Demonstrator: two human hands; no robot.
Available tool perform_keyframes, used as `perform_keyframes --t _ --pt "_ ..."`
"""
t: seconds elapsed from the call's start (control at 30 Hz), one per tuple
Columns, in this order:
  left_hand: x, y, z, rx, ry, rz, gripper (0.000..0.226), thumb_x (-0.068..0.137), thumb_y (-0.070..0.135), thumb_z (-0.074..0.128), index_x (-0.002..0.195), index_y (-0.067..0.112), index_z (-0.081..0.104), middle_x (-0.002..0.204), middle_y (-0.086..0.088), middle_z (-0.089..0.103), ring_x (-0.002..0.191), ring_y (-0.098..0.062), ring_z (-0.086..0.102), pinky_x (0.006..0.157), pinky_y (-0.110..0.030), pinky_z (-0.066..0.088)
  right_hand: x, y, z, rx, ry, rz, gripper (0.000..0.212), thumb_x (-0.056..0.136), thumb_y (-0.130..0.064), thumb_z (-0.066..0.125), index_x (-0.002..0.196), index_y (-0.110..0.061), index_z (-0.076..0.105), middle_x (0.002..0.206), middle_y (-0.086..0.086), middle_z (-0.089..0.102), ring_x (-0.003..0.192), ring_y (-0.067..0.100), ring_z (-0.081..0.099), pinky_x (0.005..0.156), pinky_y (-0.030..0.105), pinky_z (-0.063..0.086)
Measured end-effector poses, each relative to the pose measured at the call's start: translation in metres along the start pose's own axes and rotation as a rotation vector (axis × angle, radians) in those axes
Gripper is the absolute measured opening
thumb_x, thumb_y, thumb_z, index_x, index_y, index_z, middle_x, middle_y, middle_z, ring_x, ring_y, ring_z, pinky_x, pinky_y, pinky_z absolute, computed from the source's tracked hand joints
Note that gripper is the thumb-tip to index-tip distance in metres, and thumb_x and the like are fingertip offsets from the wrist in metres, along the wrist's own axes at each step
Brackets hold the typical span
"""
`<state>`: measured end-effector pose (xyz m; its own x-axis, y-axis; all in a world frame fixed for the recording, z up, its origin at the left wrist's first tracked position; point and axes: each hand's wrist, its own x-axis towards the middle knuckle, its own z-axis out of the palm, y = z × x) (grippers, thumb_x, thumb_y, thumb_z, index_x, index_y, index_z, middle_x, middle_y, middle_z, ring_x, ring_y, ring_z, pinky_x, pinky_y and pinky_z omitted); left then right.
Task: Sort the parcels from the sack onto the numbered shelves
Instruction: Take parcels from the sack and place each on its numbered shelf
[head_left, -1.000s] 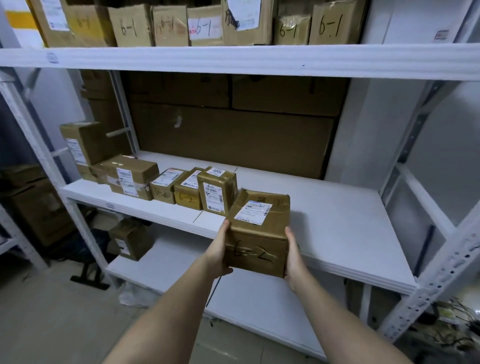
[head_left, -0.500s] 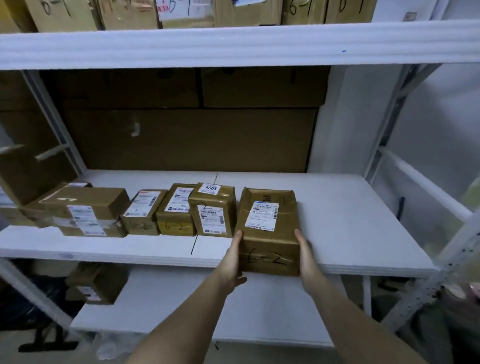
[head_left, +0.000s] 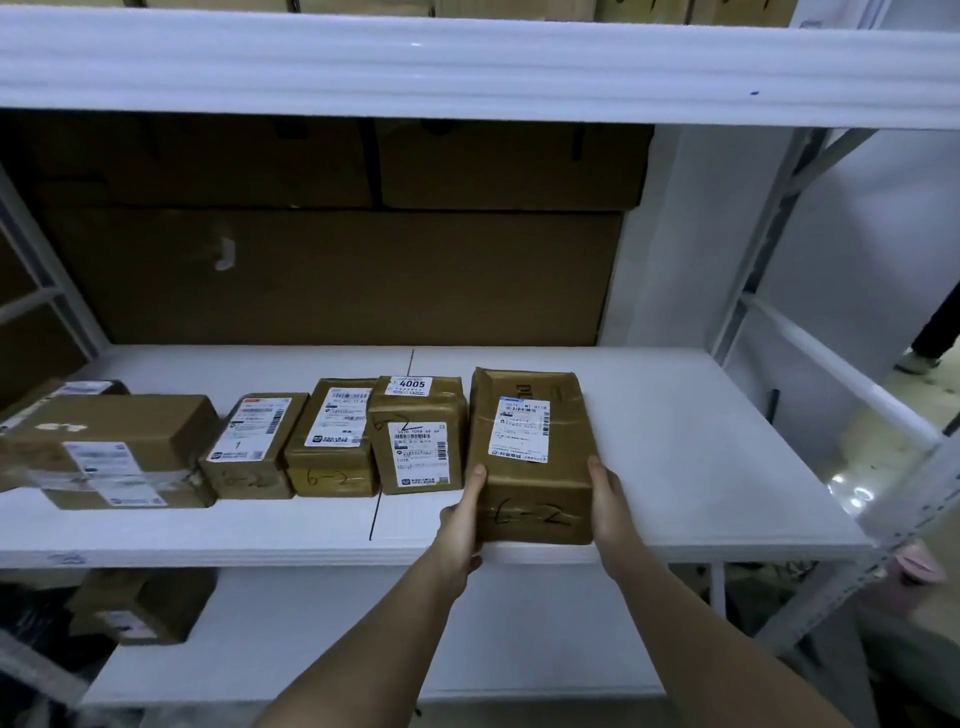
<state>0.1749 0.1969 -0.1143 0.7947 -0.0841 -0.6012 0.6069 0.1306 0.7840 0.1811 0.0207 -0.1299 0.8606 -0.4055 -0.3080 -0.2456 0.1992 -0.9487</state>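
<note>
Since a second ago we have brought the parcel (head_left: 530, 457) down from the air onto the middle shelf (head_left: 701, 441), right end of the row, just beside the 4005 box (head_left: 418, 434). Its long axis runs front to back (the "6-2" end faces us). Our left hand (head_left: 462, 525) and right hand (head_left: 608, 506) press its sides.

Head view: close, facing forward-down at middle shelf (head_left: 675, 467).
</note>
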Motion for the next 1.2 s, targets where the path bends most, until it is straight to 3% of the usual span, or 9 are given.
perform_keyframes --t 0.27,0.47,0.67,0.8,0.97,1.2 --pt "0.015 0.006 -0.002 0.038 -0.004 -0.017 0.096 0.071 0.078 0.054 0.146 0.023 0.028 0.146 -0.005 0.041 0.131 -0.03 0.043 0.108 -0.049 0.034 0.022 0.006 0.003 -0.112 0.094 -0.025 0.048 0.095 -0.053 0.042 0.131 -0.023 0.051 0.12 0.005 0.061 0.109 0.025 0.057 0.104 0.047 0.042" --pt "0.024 0.007 0.004 0.03 0.021 0.007 0.096 0.073 0.077 0.053 0.146 0.02 0.026 0.146 -0.007 0.04 0.131 -0.03 0.042 0.108 -0.049 0.034 0.023 0.004 0.004 -0.178 0.155 -0.033 0.047 0.096 -0.054 0.039 0.129 -0.023 0.052 0.114 0.004 0.059 0.11 0.028 0.055 0.103 0.048 0.042" --pt "0.027 0.01 0.011 -0.012 0.006 0.009 0.099 0.071 0.077 0.056 0.148 0.024 0.026 0.148 -0.005 0.04 0.133 -0.03 0.04 0.108 -0.049 0.035 0.032 -0.004 0.003 -0.122 0.11 -0.017 0.049 0.095 -0.053 0.043 0.133 -0.023 0.05 0.118 0.004 0.059 0.111 0.026 0.055 0.105 0.045 0.041" --pt "0.03 0.014 0.014 -0.038 0.003 0.014 0.098 0.072 0.075 0.057 0.149 0.025 0.025 0.148 -0.004 0.039 0.134 -0.029 0.04 0.105 -0.046 0.036 0.038 -0.011 0.004 -0.062 0.061 -0.019 0.043 0.098 -0.046 0.044 0.13 -0.018 0.051 0.113 0.002 0.059 0.104 0.022 0.056 0.098 0.037 0.044" --pt "0.04 0.02 0.014 -0.069 0.002 0.039 0.092 0.075 0.072 0.057 0.149 0.026 0.026 0.148 -0.003 0.04 0.133 -0.027 0.041 0.102 -0.043 0.038 0.049 -0.016 0.008 -0.061 0.007 0.004 0.045 0.097 -0.05 0.043 0.129 -0.02 0.05 0.115 0.002 0.062 0.108 0.023 0.058 0.103 0.043 0.044" --pt "0.046 0.027 0.011 -0.045 0.082 0.024 0.063 0.097 0.058 0.028 0.142 0.015 0.036 0.142 -0.007 0.046 0.131 -0.028 0.043 0.102 -0.044 0.036 0.065 -0.025 0.014 -0.023 -0.057 0.023 0.043 0.099 -0.049 0.042 0.131 -0.021 0.047 0.116 0.004 0.061 0.11 0.025 0.059 0.103 0.048 0.044"
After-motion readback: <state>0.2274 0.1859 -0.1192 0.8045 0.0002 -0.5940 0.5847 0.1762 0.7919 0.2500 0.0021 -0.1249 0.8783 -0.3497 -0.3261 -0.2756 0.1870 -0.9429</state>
